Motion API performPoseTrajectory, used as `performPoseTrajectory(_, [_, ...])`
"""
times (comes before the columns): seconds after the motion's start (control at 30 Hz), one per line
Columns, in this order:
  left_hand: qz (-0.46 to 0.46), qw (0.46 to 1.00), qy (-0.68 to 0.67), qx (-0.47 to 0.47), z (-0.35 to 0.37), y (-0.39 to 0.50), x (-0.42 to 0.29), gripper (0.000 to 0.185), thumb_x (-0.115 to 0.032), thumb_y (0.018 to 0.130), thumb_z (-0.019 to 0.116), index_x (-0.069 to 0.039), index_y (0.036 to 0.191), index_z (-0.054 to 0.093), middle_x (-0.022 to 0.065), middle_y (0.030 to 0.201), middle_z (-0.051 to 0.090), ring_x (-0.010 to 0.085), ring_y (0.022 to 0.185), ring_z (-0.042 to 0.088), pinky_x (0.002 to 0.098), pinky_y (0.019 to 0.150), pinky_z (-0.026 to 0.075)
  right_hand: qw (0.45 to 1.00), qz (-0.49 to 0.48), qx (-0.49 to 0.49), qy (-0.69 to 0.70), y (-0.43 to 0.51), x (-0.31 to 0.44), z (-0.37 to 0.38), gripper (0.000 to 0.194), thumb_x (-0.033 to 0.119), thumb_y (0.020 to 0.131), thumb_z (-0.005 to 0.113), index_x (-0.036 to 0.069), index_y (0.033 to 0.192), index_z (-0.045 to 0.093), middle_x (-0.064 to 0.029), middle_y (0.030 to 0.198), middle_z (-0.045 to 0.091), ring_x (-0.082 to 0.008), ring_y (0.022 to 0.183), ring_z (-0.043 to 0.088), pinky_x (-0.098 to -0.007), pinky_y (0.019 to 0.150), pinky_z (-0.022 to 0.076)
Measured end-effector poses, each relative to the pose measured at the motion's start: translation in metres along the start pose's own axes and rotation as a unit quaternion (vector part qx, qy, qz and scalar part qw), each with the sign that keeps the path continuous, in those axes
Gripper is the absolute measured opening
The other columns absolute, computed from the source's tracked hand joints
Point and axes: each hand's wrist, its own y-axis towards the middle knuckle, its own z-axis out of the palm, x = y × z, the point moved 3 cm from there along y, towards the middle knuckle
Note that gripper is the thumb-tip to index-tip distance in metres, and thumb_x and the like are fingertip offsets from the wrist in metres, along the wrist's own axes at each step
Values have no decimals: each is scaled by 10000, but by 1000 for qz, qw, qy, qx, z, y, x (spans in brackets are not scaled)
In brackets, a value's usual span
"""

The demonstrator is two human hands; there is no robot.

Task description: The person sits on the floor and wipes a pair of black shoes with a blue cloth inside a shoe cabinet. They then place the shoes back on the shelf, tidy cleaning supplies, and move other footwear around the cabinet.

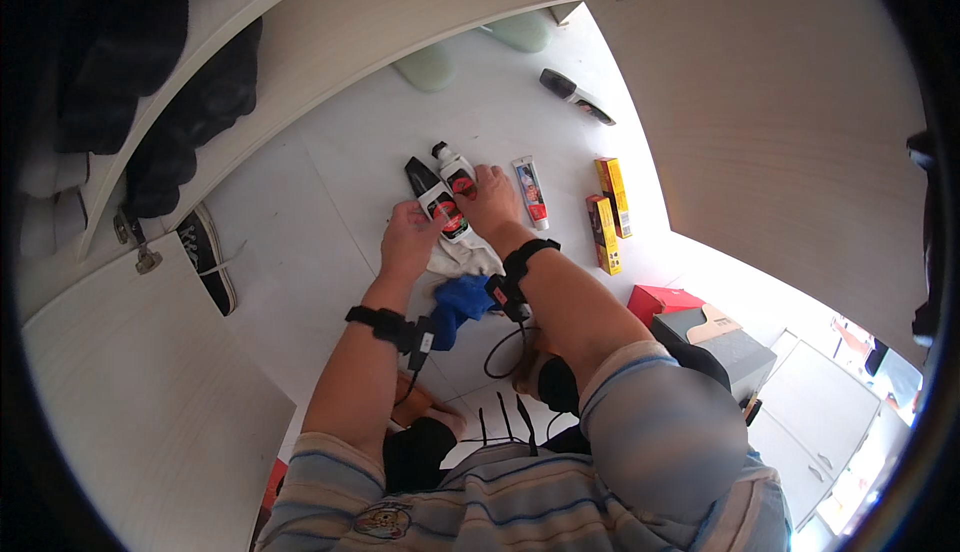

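Observation:
My left hand (409, 241) holds a white bottle (445, 211) with a long black cap and a red-and-black label, thumb on its side. My right hand (491, 199) has its fingers around a second white bottle (456, 171) with a smaller black top and a similar label. The two bottles lie side by side, tops pointing away from me. Under and below them is a crumpled white cloth (474, 256), and nearer my feet a blue cloth (459, 304). Just right of my right hand lies a tube (531, 192) with a white end.
Two yellow boxes (604, 229) and a black-capped bottle (577, 97) lie on the floor at right. Open cabinet doors (780, 102) flank me, with shoes on the shelves at left. A black sneaker (206, 256), pale green slippers (429, 68) and a grey box (727, 357) are also nearby.

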Motion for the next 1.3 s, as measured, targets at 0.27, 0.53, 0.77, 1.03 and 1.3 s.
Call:
performPoseTrajectory(0.27, [-64, 998, -20, 8, 10, 1, 21, 482, -253, 817, 789, -10, 1171, 569, 89, 965, 702, 183, 854, 674, 329, 756, 529, 967, 35, 141, 208, -22, -26, 22, 380, 272, 846, 743, 16, 1102, 629, -117, 976, 699, -245, 914, 661, -353, 853, 496])
performPoseTrajectory(0.53, [-67, 979, -190, 32, 5, -8, 59, 352, -192, 862, 759, 0, 1116, 608, 91, 963, 710, 164, 844, 674, 314, 744, 536, 884, -44, 187, 425, -21, -16, 20, 404, 51, 818, 757, 43, 1194, 609, -47, 1008, 685, -139, 923, 617, -294, 885, 483])
performPoseTrajectory(0.77, [-36, 952, -299, 48, 1, -21, 27, 365, -122, 897, 722, 14, 1180, 536, 102, 1068, 683, 156, 962, 655, 303, 870, 519, 854, 53, 191, 480, -16, -18, 3, 416, -9, 828, 727, 41, 1218, 590, -43, 1033, 689, -130, 966, 633, -289, 885, 505])
performPoseTrajectory(1.03, [-13, 959, -278, 48, -3, -16, 13, 330, -37, 927, 646, -1, 1227, 514, 97, 1112, 647, 164, 1013, 624, 299, 892, 504, 871, 42, 251, 421, -22, -11, 20, 474, 130, 761, 796, 33, 1180, 597, -75, 992, 694, -137, 916, 638, -312, 857, 517])
performPoseTrajectory(1.3, [-100, 918, -378, 62, -1, -22, 18, 341, -112, 992, 528, -36, 1322, 486, 78, 1181, 608, 156, 1064, 586, 287, 898, 476, 818, 15, 321, 477, -34, 5, 19, 606, 147, 770, 794, 16, 1304, 540, -85, 1129, 670, -174, 1031, 620, -318, 938, 488])
